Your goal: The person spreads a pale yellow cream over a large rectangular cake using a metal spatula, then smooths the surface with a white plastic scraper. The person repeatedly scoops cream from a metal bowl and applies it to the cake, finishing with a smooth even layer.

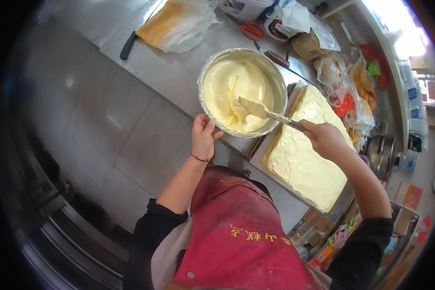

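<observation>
My left hand (pixel 203 139) grips the near rim of a round metal bowl (pixel 283 105), its thumb and fingers at the edge. Pale yellow cream (pixel 221 85) fills much of the bowl and smears its wall. The handle of a metal spatula (pixel 280 117) is in my right hand (pixel 324 139), which is above the cake; the cream-coated blade reaches into the bowl and touches the cream. Right of the bowl lies a large rectangular sheet cake (pixel 304 159) covered in the same cream, on a paper-lined tray (pixel 255 159).
On the metal worktop (pixel 159 76), a black-handled knife (pixel 128 46) lies by a plastic bag (pixel 188 29). Red-handled scissors (pixel 252 31), a brown-handled tool (pixel 277 58) and tubs (pixel 244 8) are behind the bowl. Plastic bags (pixel 335 79) and stacked metal pans (pixel 378 154) stand beyond the cake.
</observation>
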### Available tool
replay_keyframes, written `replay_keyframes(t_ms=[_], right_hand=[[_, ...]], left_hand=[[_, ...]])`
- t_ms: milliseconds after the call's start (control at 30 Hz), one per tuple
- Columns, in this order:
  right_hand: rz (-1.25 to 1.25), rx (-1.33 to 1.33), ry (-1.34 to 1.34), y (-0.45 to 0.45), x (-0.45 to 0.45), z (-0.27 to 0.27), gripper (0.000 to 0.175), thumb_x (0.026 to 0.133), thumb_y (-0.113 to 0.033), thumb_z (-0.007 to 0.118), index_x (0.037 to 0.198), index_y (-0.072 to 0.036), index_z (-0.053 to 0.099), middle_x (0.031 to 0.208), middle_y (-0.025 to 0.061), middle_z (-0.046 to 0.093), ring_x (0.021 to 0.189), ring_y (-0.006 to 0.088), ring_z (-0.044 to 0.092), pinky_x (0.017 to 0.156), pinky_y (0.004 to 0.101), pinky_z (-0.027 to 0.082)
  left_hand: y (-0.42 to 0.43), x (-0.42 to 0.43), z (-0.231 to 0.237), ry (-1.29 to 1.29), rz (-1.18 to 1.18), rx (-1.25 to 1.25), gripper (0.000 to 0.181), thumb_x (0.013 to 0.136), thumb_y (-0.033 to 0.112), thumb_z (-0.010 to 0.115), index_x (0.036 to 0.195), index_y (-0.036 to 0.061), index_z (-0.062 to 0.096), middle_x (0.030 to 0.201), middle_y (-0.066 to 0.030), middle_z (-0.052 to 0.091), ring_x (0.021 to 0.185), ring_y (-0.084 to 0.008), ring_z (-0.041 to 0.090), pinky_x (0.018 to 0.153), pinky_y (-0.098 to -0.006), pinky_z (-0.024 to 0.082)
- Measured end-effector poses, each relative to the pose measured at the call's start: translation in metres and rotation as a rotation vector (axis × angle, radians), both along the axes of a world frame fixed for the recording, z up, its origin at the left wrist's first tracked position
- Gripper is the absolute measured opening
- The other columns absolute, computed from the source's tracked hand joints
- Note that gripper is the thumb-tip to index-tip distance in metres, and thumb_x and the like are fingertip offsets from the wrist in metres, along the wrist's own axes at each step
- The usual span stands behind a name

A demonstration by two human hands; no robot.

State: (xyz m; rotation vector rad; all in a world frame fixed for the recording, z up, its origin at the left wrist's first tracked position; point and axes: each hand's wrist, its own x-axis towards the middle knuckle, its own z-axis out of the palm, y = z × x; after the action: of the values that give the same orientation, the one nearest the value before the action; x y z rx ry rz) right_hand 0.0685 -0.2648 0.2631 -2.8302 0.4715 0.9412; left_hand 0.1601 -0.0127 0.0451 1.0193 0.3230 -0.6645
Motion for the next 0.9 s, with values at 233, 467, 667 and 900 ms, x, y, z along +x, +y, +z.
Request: replay_keyframes(t_ms=[233,467,667,900], right_hand=[[-0.094,0.293,0.017,0.005,-0.031,-0.03,0.021,0.09,-0.018,0.051,0.109,-0.012,0.056,0.079,0.0215,0.061,0.074,0.0424,0.057,0.066,0.0489,0.044],[-0.579,0.816,0.067,0.037,-0.032,-0.065,0.032,0.095,-0.015,0.048,0.125,-0.008,0.056,0.065,0.0062,0.055,0.054,0.0117,0.053,0.048,0.0294,0.041],[-1.074,1.428,0.015,0.067,-0.046,-0.103,0.036,0.097,-0.021,0.049,0.129,-0.006,0.05,0.061,0.0037,0.049,0.045,0.0089,0.042,0.042,0.0217,0.034],[-0.94,1.718,-0.292,0.057,-0.079,-0.097,0.038,0.096,-0.026,0.052,0.125,-0.002,0.051,0.061,0.0057,0.052,0.047,0.0096,0.047,0.042,0.022,0.038]], left_hand=[[0.0,-0.004,-0.003,-0.016,0.018,-0.027,0.011,0.095,0.009,0.047,0.106,0.0078,0.046,0.102,-0.0022,0.054,0.092,-0.011,0.056,0.071,-0.0292,0.054],[0.001,0.005,0.001,-0.033,0.005,-0.007,0.013,0.094,0.008,0.048,0.107,0.0066,0.048,0.099,-0.0014,0.052,0.088,-0.0096,0.054,0.067,-0.0277,0.055],[0.007,0.041,0.003,-0.093,-0.069,0.016,0.016,0.095,0.01,0.047,0.11,0.0072,0.05,0.103,-0.0031,0.056,0.091,-0.0138,0.058,0.069,-0.0297,0.055],[0.02,0.042,-0.013,-0.027,-0.002,-0.071,0.025,0.094,0.01,0.049,0.118,0.0056,0.049,0.102,-0.0071,0.057,0.094,-0.0202,0.056,0.082,-0.0363,0.049]])
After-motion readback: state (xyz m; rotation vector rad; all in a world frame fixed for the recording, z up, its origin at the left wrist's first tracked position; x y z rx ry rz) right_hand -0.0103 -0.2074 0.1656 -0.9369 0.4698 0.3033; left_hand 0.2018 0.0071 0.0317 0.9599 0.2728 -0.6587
